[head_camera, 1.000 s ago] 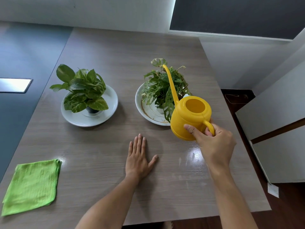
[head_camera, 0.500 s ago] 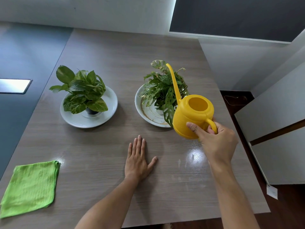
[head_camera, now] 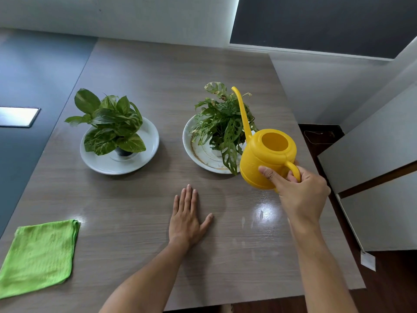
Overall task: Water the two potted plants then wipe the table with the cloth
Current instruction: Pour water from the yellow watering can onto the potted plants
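Note:
My right hand (head_camera: 299,193) grips the handle of a yellow watering can (head_camera: 266,154), held above the table beside the right potted plant (head_camera: 222,125). The can's long spout rises over that plant's leaves. This plant stands on a white plate (head_camera: 198,152). The left potted plant (head_camera: 110,123), with broad leaves, sits on another white plate (head_camera: 144,159). My left hand (head_camera: 186,219) lies flat on the wooden table (head_camera: 140,211), fingers spread, holding nothing. A folded green cloth (head_camera: 38,256) lies at the near left corner.
The table's right edge runs close to my right arm, with dark floor (head_camera: 388,285) and a white cabinet (head_camera: 372,177) beyond it. A white wall (head_camera: 135,16) stands behind the far edge. To the left lies a dark floor.
The watering can and my right hand have shifted slightly right and a bit higher beside the right plant. My left hand has stayed flat on the table.

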The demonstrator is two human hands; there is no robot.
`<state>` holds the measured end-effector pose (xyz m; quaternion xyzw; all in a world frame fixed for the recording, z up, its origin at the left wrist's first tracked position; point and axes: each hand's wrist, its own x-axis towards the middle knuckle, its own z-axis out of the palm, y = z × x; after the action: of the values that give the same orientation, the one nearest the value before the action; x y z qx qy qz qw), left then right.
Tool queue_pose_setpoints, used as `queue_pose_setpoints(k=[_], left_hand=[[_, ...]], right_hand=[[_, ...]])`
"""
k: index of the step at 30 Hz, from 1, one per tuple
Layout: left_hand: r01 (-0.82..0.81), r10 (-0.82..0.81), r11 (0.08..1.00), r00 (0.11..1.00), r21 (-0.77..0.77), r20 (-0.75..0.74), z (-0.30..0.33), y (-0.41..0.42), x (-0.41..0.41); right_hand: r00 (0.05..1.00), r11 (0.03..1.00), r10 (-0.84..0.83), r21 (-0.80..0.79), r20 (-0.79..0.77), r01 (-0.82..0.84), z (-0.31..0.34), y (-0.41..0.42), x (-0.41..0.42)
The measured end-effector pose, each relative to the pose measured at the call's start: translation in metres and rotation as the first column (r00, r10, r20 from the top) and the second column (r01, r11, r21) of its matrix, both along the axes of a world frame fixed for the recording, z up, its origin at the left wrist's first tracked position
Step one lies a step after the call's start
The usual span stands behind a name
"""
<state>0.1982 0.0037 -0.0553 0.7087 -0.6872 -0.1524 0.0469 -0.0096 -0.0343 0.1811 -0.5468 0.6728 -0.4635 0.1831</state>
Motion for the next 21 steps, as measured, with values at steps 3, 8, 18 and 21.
queue_pose_setpoints(k=[3,8,18,21], left_hand=[[0.007,-0.007,1.0,1.0,0.007,0.015,0.0,0.0,0.0],[0.01,-0.01,1.0,1.0,0.008,0.026,0.001,0.0,0.0],[0.012,-0.012,1.0,0.999,-0.014,0.033,0.001,0.001,0.0],[0.01,-0.01,1.0,0.999,-0.014,0.031,0.0,0.0,0.0]], right_hand=[[1.0,1.0,-0.008,0.0,-0.013,0.008,0.002,0.001,-0.001],[1.0,1.0,-0.015,-0.002,-0.02,0.015,0.004,0.002,-0.003],[0.999,0.999,-0.046,0.02,-0.006,0.046,0.002,0.006,-0.011],[0.999,0.998,-0.053,0.018,-0.002,0.053,0.002,0.007,-0.014]])
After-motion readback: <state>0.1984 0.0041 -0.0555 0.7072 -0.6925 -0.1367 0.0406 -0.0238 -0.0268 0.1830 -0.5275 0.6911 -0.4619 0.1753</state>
